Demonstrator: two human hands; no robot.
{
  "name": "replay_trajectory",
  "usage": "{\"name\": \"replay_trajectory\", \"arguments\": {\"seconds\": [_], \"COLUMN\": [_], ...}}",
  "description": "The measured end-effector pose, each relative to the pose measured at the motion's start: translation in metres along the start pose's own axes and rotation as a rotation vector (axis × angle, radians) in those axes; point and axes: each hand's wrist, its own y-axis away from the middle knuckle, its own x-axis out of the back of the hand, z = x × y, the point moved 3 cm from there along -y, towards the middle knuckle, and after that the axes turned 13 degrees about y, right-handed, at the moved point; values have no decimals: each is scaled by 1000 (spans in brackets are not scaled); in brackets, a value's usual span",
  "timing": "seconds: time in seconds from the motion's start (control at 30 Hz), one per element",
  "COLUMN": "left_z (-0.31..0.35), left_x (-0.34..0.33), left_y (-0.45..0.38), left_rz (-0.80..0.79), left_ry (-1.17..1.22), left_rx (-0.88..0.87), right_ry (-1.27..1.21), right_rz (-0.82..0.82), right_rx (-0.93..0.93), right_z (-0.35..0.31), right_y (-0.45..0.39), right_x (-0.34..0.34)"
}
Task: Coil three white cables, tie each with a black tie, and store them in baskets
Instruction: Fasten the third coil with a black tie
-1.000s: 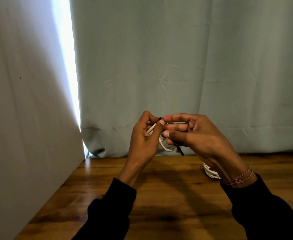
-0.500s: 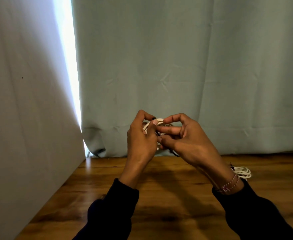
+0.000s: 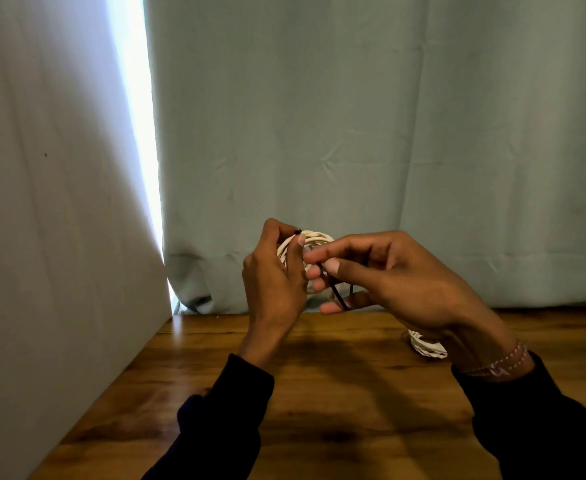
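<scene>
Head view, quick notes. Progress as I judge it: one white cable [image 3: 314, 239] is coiled and up in my hands, and I'm partway through tying it, black tie [image 3: 336, 292] not closed yet as far as I can see. A second white coil [image 3: 426, 348] lies on the wooden surface [image 3: 336, 410], partly hidden behind my right wrist; can't tell if it's tied. Third cable not in view, baskets not in view, so storing looks entirely left to do, plus at least finishing this tie.

My left hand [image 3: 274, 278] is curled round the left side of the coil, thumb pressing on the top strands, with a small black tip of the tie poking out right at the thumb and forefinger. My right hand [image 3: 388, 275] pinches the black tie between thumb and forefinger just right of the coil; the free length of tie runs down and to the right from that pinch, across my lower fingers. Coil sits between both hands, raised above the surface, in front of the pale green curtain [image 3: 388, 133]. Hands nearly touching each other. Spare coil is below and right of the held one, well apart from my left hand.
</scene>
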Motion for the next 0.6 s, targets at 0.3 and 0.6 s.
{"name": "replay_trajectory", "arguments": {"seconds": [0.3, 0.6], "left_z": [3, -5], "left_x": [-4, -5], "left_y": [-2, 0], "left_rz": [-28, 83], "left_ry": [264, 225], "left_rx": [133, 171], "right_ry": [77, 348], "right_rz": [138, 277], "right_rx": [135, 324], "right_z": [-7, -12], "right_y": [6, 9], "right_x": [8, 13]}}
